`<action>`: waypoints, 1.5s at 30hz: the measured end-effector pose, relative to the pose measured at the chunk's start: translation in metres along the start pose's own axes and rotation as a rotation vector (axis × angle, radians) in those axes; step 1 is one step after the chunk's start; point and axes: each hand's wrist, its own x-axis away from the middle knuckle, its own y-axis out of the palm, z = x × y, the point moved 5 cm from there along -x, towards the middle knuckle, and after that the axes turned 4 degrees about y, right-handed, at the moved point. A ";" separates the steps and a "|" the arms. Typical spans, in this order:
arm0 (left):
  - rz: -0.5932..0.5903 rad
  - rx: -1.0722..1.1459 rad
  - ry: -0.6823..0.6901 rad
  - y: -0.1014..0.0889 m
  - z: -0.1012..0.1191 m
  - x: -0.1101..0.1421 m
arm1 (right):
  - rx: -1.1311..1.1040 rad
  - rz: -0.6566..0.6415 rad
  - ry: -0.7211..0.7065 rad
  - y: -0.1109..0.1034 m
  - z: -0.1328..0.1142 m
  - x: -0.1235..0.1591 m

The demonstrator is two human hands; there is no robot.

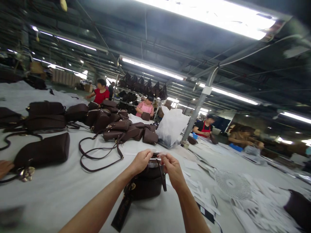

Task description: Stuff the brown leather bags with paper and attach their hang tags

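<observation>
A small dark brown handbag [147,188] sits on the white-covered table in front of me. Above it, my left hand [143,161] pinches one end of a short stretch of the bag's dark strap [156,155]. The fingers of my right hand [173,169] are closed on the same strap, a little to the right. Something whitish and translucent shows at the right fingertips, too small to name. A loose strap end hangs down the bag's right side. From its left side dangles a long dark tag [121,212], near a gold-coloured fitting [132,186].
Brown bags [123,126] are piled beyond my hands, with a looped strap [99,158] nearer. Another person's hand [5,168] is beside a bag [46,152] at left. A white plastic bag [172,124], a metal post [198,110] and a fan [232,183] stand right. Co-workers sit beyond.
</observation>
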 end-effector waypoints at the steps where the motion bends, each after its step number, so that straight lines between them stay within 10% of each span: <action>1: -0.008 -0.004 0.012 0.000 0.002 0.001 | -0.036 -0.019 0.031 0.001 0.002 -0.001; 20: -0.083 -0.047 0.168 0.006 0.004 0.009 | 0.111 -0.027 0.245 0.011 0.007 -0.006; 30: -0.121 -0.069 0.199 0.007 0.003 0.012 | 0.171 0.077 0.086 0.015 0.005 -0.011; 45: -0.100 -0.149 0.176 0.005 0.000 0.013 | 0.041 -0.146 0.076 0.014 0.005 -0.009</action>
